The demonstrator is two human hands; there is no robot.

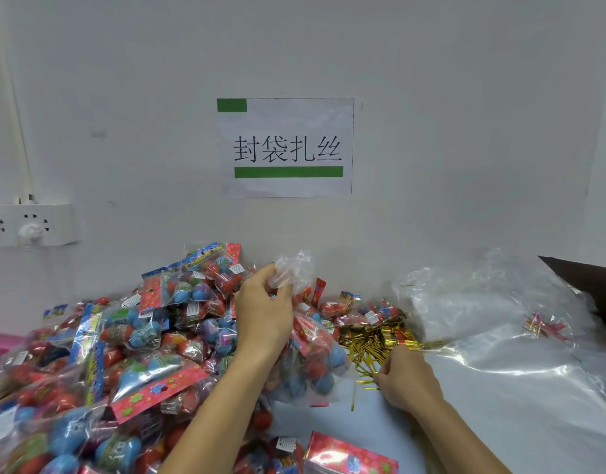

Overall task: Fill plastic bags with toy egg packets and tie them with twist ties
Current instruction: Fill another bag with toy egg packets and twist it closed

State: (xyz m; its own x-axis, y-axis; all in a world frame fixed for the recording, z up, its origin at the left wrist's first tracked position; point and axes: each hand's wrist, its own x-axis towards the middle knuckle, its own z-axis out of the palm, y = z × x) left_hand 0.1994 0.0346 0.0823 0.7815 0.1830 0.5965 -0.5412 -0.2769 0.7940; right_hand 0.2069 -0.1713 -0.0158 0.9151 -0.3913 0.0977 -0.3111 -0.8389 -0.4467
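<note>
Dozens of toy egg packets (130, 340) heaped on the tabletop (465, 415), taking up everything left of the filled plastic bag (308, 357), which I'll use as the reference. That bag sits mid-frame, body resting on the tabletop at the heap's right edge, long axis running roughly upright: packets in the belly, gathered neck at top. Stack of empty clear bags (500, 319) lies flat well to the right of it, near the wall. Pile of gold twist ties (377, 340) sits just right of the bag's belly, touching or nearly touching it, between it and the empty stack; a few loose ties are scattered toward the near edge. Left hand (264, 316) is clenched round the bag's neck, the bunched film sticking out above the fist, so the grip there is firm and holding the bag closed. Right hand (407, 381) is down at the near side of the tie pile, fingertips curled in among the strands; looks like pinching one tie, but can't tell for certain if it has it. Key relation: the neck is up and left of the right hand, and the tie has to end up across the neck, just below the left fist. Right hand is the nearer one for that; left should only hold.
</note>
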